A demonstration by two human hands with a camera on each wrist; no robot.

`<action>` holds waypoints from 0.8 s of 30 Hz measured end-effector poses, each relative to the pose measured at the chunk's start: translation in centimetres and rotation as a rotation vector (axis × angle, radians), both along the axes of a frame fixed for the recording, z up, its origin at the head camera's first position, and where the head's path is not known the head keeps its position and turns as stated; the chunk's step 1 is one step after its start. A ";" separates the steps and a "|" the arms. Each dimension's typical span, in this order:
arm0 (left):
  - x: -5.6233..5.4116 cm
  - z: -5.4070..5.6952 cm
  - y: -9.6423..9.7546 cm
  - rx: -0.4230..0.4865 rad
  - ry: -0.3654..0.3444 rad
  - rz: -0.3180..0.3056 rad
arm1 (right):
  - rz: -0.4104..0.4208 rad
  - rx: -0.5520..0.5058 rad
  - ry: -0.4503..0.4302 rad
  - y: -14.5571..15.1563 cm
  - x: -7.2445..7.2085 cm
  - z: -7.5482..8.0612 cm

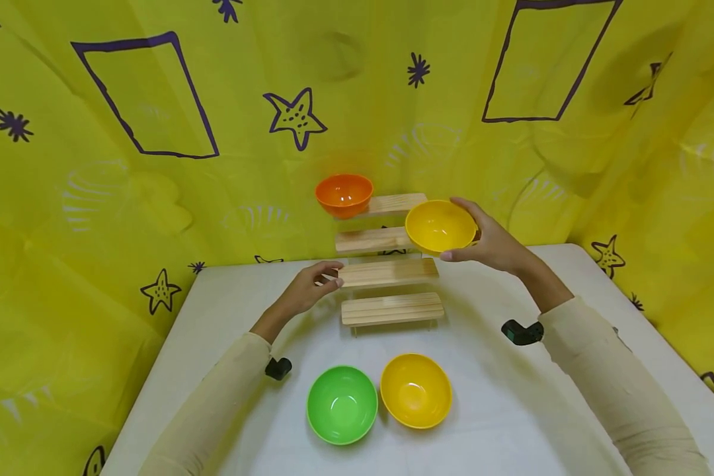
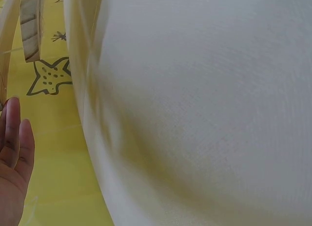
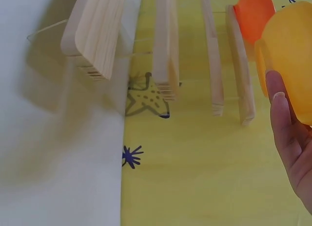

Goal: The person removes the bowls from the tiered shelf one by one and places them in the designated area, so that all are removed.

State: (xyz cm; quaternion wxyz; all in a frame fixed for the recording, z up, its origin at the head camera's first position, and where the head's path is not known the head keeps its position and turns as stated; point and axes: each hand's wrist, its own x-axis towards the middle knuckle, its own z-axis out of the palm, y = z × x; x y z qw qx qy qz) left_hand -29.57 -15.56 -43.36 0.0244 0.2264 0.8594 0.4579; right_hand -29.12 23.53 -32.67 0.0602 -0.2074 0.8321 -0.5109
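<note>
Yellow bowl within right grip, between thumb and fingers

Orange bowl: one. Green bowl: one. Yellow bowls: two. Bowls in all: four. Wooden boards: four. Left hand: one. Right hand: one. Black wrist cameras: two. Sleeves: two. Table: one.

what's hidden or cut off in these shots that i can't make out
Head: right end of the second-highest pale wooden plank, behind the held round yellow bowl.
Left wrist: part of the left hand, cut off by the left edge.
Right wrist: part of that bowl, cut off by the right edge.
</note>
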 end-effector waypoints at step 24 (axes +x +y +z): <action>0.1 0.0 0.1 0.004 -0.015 0.007 | 0.055 0.002 0.044 1.3 4.5 -2.1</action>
